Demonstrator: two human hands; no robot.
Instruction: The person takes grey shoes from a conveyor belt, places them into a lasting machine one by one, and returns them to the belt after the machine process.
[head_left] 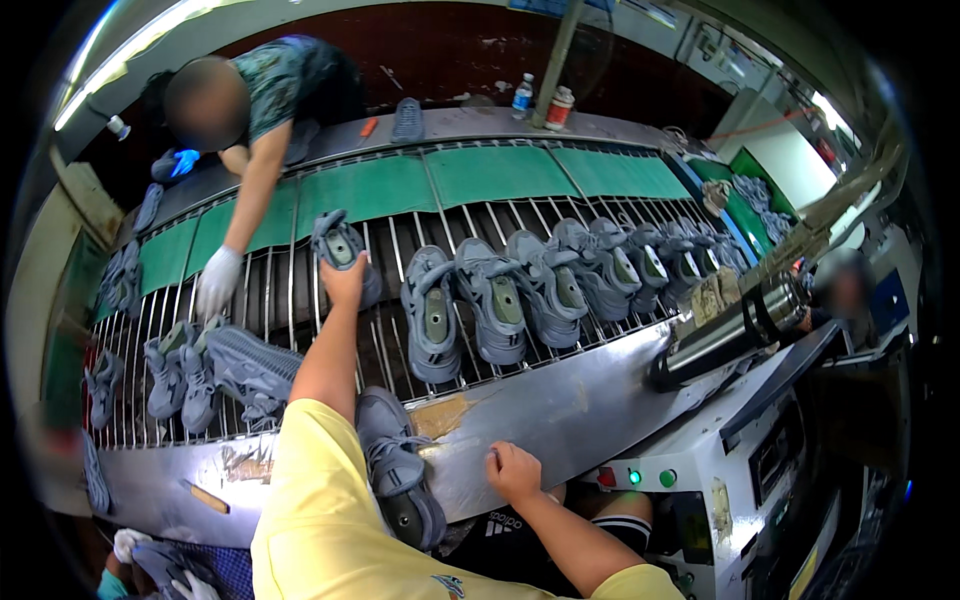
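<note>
My left arm reaches forward over the rack of metal rods, and my left hand point(344, 280) grips the heel end of a grey sneaker point(334, 232) with a green insole. My right hand point(515, 473) is curled into a fist above the near metal ledge point(570, 415), with nothing visible in it. Between my arms, another grey sneaker point(397, 455) with laces lies on the ledge, close to my body. To the right of the held shoe, a row of several grey sneakers point(497, 305) stands on the rods, heels toward me.
Across the rack a co-worker's white-gloved hand point(218, 281) reaches over sneakers point(180, 375) on the left. A steel flask point(735, 330) lies on the ledge at right, above a machine with lit buttons point(651, 478). Bottles point(523, 97) stand on the far ledge. At lower left, another person's gloved hands hold a shoe.
</note>
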